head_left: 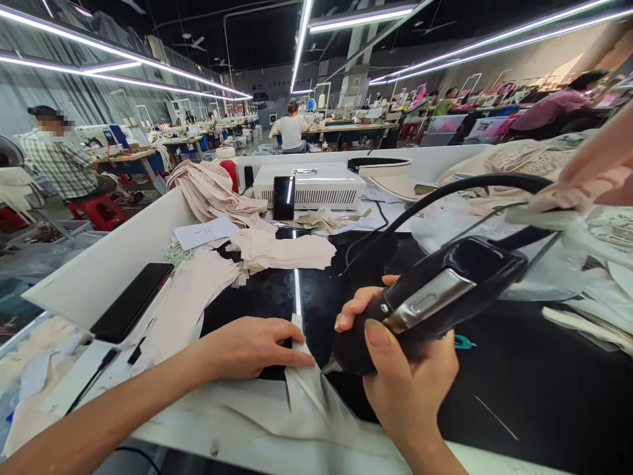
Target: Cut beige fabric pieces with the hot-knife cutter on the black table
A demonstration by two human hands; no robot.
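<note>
My right hand is wrapped around a black corded handheld tool with a silver switch plate. The tool tilts down to the left, its pointed metal tip at the edge of a pale fabric piece. My left hand holds that fabric at the table's near edge, thumb and forefinger closed on it beside the tip. The fabric drapes over the near edge. Whether the tip touches the cloth is hard to tell.
Another person's hand is at the upper right, by the tool's black cable. Pale cloth pieces, a dark phone, a standing phone and a white vented box lie on the black tabletop or around it.
</note>
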